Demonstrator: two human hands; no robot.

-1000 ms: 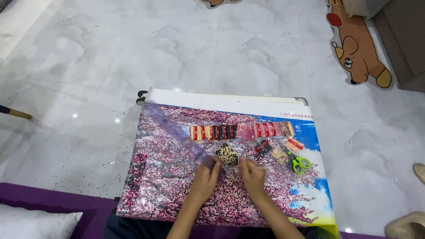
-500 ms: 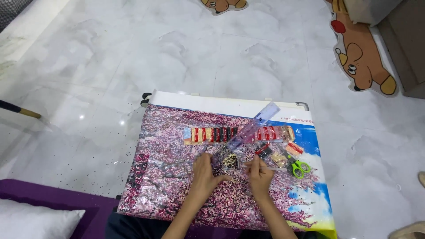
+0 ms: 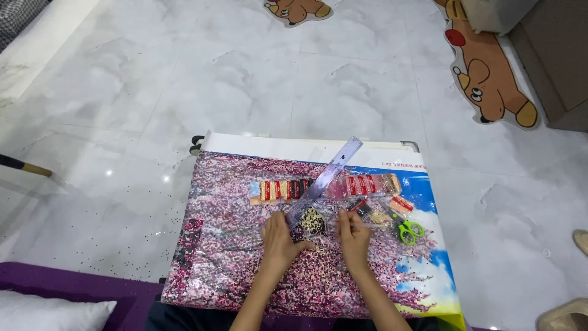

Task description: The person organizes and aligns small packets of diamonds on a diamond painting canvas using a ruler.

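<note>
Grey marble floor point(image 3: 245, 92), pink bead-mosaic canvas point(image 3: 233, 245) spread on a board, clear ruler point(image 3: 324, 181) slanting across packet row point(image 3: 275, 190), its lower end under left hand point(image 3: 278, 239) with fingers closed, right hand point(image 3: 355, 236) fingers pinching a thin pen, small bead tray point(image 3: 312, 222) between the hands, green scissors point(image 3: 405, 230) just beside

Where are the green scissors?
In the head view, the green scissors lie on the right side of the pink bead picture, just right of the right hand and below the row of red bead packets.
</note>
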